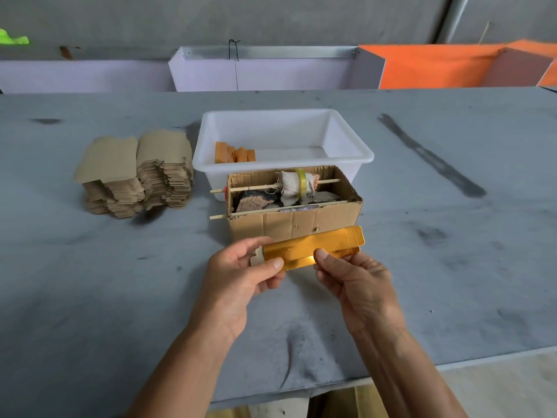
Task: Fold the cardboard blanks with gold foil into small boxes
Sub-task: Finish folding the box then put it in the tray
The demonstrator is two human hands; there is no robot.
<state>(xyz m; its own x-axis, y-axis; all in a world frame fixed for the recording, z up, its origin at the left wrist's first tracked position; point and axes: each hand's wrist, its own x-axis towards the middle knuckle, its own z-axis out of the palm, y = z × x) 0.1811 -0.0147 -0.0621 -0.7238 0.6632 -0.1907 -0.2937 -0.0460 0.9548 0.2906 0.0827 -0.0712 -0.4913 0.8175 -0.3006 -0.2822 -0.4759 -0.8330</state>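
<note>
A long gold-foil cardboard blank is held flat-folded above the grey table, in front of a brown carton. My left hand pinches its left end between thumb and fingers. My right hand grips its lower edge near the middle, thumb on top. A rounded flap sticks out at the blank's right end. A stack of brown unfolded blanks lies at the left of the table. Several folded orange-gold boxes stand in the left corner of the white plastic tub.
An open brown carton holds cloth, a tape roll and two wooden sticks, right behind the hands. The grey table ends near the bottom right. Purple and orange panels stand at the back.
</note>
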